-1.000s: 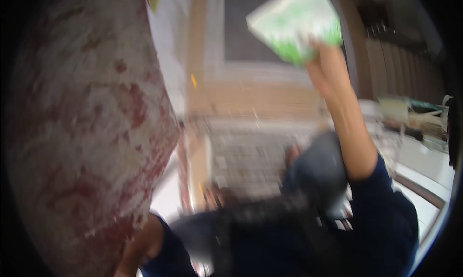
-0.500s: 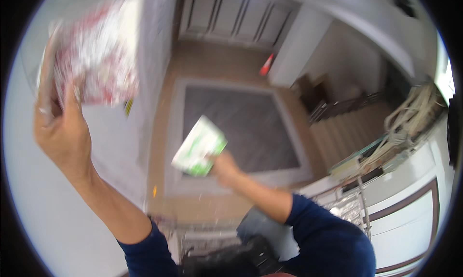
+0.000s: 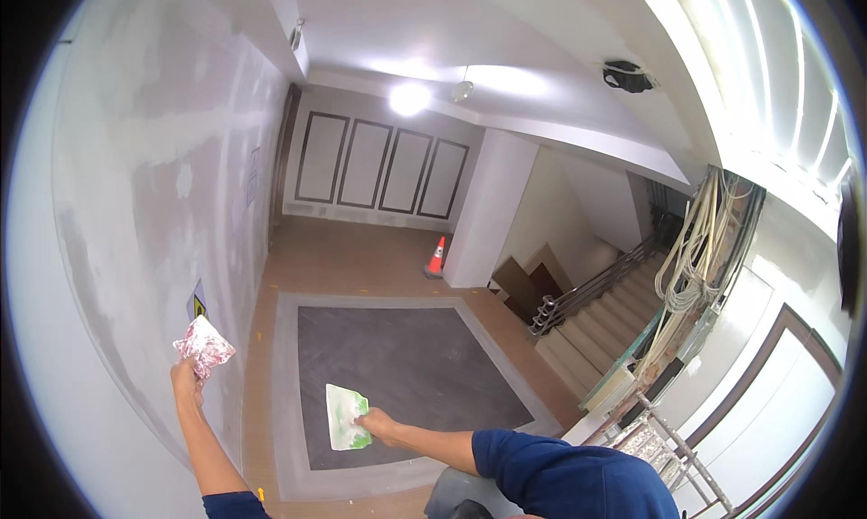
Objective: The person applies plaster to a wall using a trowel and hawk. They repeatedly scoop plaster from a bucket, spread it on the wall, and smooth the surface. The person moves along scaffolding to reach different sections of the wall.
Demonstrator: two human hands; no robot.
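My left hand (image 3: 186,382) is closed on the lower edge of a red putty spreader (image 3: 206,346) smeared thickly with white, held up close to the left wall (image 3: 135,248). Whether the spreader touches the wall I cannot tell. In the middle, my right hand (image 3: 379,423) grips a green putty spreader (image 3: 345,418) by its right side. White putty covers most of that flat blade, with green showing along the gripped edge. Its fingers wrap around the edge, and the blade appears apart from the wall.
Far below lies a floor with a dark panel (image 3: 406,365). An orange cone (image 3: 435,259) stands by a pillar (image 3: 488,203). On the right are a staircase (image 3: 596,316), hanging cables (image 3: 691,257) and a metal scaffold frame (image 3: 691,465). The wall has patchy filler.
My view has tilted up, showing more ceiling and wall. The red spreader has moved away from me, and both hands now appear lower in view. Both spreaders stay held.
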